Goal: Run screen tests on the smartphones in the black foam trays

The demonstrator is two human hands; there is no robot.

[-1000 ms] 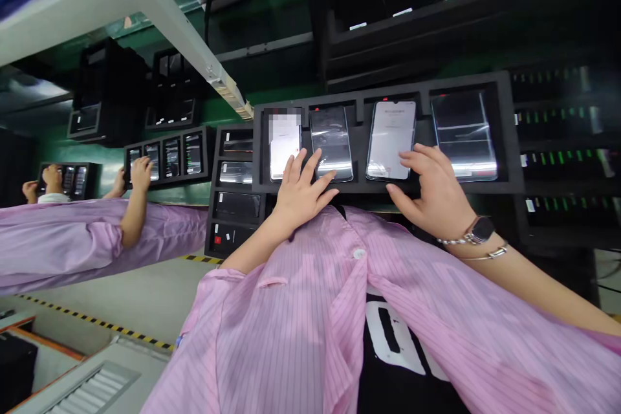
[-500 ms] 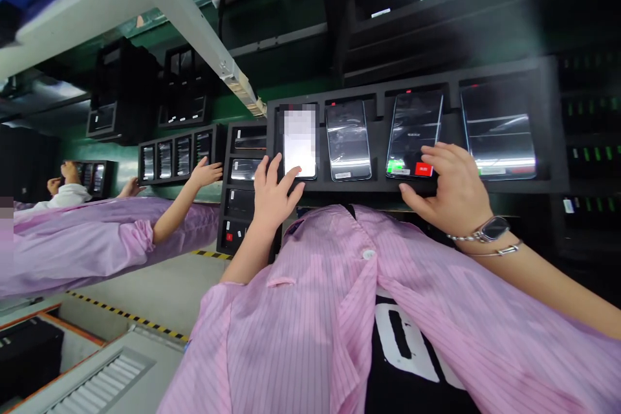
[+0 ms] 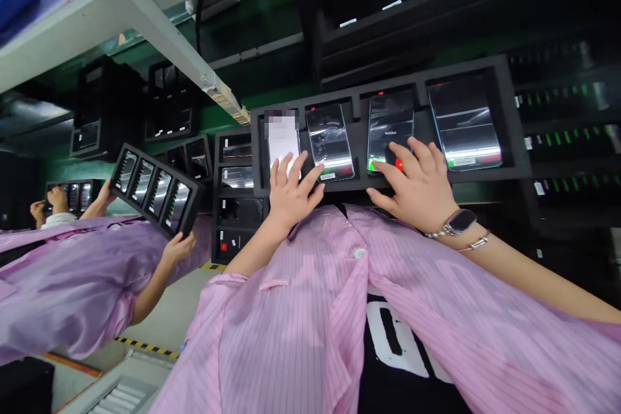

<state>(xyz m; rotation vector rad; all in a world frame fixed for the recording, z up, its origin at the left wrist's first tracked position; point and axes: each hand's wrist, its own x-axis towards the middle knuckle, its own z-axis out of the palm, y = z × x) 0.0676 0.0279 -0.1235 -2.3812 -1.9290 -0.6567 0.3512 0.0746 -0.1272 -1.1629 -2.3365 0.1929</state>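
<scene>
Before me lies a black foam tray (image 3: 518, 142) with several smartphones in its slots. My left hand (image 3: 292, 197) is open, fingers spread over the lower end of the leftmost smartphone (image 3: 283, 132), whose screen is lit white, and near the second smartphone (image 3: 332, 139), which is dark. My right hand (image 3: 420, 187) is also open. Its fingers reach over the lower part of the third smartphone (image 3: 388, 119), where green and red patches glow on the screen. The rightmost smartphone (image 3: 466, 119) has a dark, reflective screen. Neither hand grips anything.
At left a co-worker's hand (image 3: 179, 249) holds up another tray (image 3: 155, 191) of phones. A further tray (image 3: 218, 207) sits just left of mine. Stacked trays (image 3: 92, 103) stand behind. A pale metal beam (image 3: 165, 29) slants down toward my tray. Racks with small green lights (image 3: 567, 139) fill the right.
My right hand has moved left across the third phone, and my left hand now covers the first phone's lower end. The co-worker has lifted a tray. The view has shifted slightly.
</scene>
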